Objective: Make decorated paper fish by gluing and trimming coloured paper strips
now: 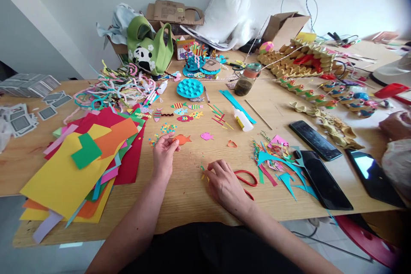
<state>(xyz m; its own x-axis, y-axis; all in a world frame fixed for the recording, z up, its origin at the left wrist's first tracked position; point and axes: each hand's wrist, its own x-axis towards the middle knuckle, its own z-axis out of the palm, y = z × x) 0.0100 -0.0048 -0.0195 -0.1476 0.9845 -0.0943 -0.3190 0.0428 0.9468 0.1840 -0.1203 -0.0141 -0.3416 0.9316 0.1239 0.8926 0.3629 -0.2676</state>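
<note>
In my left hand (164,154), pinched between thumb and fingers, is an orange paper fish (183,139). My right hand (224,183) is low over the table, its fingers curled together; tiny green and yellow paper bits (203,172) show at the fingertips, and what the fingers pinch is unclear. Beside that hand lie scissors with red handles (246,178), partly hidden by it. A pink paper fish (207,136) lies right of the orange one. Farther back are several decorated paper fish (184,118), colored paper dots (168,127) and thin paper strips (220,118).
Stacked colored paper (64,171) covers the left side. A glue bottle (243,120), blue strips (237,106) and a wooden stick (258,114) lie ahead. Paper scraps (272,158) and phones (326,184) are on the right, near another person's hand (396,125). A glass jar (248,79) stands behind.
</note>
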